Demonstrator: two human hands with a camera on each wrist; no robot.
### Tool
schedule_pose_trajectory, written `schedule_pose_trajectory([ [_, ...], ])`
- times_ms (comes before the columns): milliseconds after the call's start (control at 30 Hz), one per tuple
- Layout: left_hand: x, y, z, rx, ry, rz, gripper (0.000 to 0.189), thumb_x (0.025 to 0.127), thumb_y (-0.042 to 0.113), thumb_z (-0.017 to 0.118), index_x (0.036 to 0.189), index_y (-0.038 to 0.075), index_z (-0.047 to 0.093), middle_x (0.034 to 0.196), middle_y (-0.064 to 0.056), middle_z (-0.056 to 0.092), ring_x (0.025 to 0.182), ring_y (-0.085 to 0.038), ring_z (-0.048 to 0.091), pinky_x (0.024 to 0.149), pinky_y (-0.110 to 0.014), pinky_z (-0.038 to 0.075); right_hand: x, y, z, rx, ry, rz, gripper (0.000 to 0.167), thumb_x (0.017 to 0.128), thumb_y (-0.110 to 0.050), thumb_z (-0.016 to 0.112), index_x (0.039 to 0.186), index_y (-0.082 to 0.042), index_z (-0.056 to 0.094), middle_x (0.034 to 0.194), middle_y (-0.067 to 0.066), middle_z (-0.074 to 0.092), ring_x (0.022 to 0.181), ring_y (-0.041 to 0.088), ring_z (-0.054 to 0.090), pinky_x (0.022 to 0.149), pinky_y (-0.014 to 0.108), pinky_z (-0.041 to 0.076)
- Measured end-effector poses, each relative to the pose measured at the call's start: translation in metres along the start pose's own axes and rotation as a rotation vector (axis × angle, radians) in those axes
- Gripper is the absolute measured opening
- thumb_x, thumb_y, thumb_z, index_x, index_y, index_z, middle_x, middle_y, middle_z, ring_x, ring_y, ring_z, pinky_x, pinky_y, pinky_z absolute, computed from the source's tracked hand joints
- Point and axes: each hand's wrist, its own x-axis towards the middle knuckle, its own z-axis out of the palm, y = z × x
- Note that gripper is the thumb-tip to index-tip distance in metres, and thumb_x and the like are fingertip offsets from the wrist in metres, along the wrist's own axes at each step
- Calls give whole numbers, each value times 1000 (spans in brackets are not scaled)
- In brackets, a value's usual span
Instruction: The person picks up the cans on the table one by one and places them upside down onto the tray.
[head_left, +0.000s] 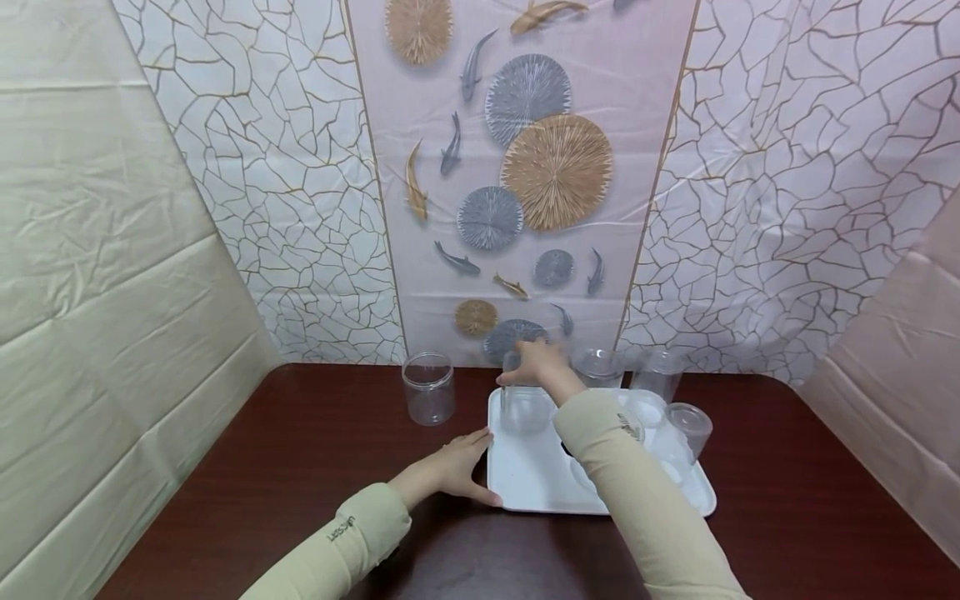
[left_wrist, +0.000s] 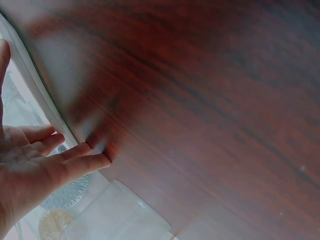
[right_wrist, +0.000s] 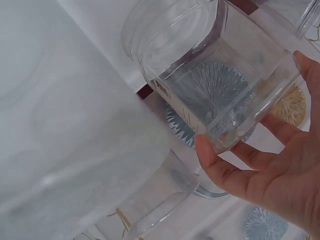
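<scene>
My right hand [head_left: 542, 363] grips a clear jar [right_wrist: 215, 90] from above, fingers and thumb spread around its end. The jar is over the far left corner of a white tray [head_left: 525, 487]; I cannot tell whether it touches the tray. My left hand [head_left: 453, 463] is at the tray's left edge, thumb near the front corner and fingers further back. In the left wrist view, the fingers of the left hand [left_wrist: 35, 160] lie loosely extended beside the tray's rim [left_wrist: 31, 70], holding nothing.
Beyond the tray's left side stands another clear jar [head_left: 429, 392]. Two clear containers [head_left: 600, 367] are at the back, and a tilted-looking clear cup [head_left: 690, 427] is at the tray's right. Round pale shapes show on the tray, partly behind the right sleeve [head_left: 637, 475]. A patterned cloth [head_left: 315, 183] hangs behind the table.
</scene>
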Motion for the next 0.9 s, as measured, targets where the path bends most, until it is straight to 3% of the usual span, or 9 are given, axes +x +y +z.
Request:
schedule_pose_trajectory([
  [200,2,1,0,-13,-5,-16,99,73,50,75,146,0,30,154,-15,25,137,-36,33,107,-55,33,0,-2,0,19,1,30,70,81,-50,67,138,-12,48,142,25,41,128,50,37,102,60,35],
  [567,4,0,-3,-11,-3,-17,99,73,50,75,146,1,30,155,-15,25,137,-37,32,106,-57,33,-2,-4,-1,79,-12,95,75,81,-50,67,141,-12,43,146,26,34,130,51,32,100,63,34],
  [900,1,0,-1,-16,-3,-5,100,73,50,76,145,-1,29,154,-16,26,136,-38,34,106,-57,33,-1,-5,6,69,-20,124,75,83,-53,63,144,-17,39,148,24,32,133,48,30,101,60,34],
])
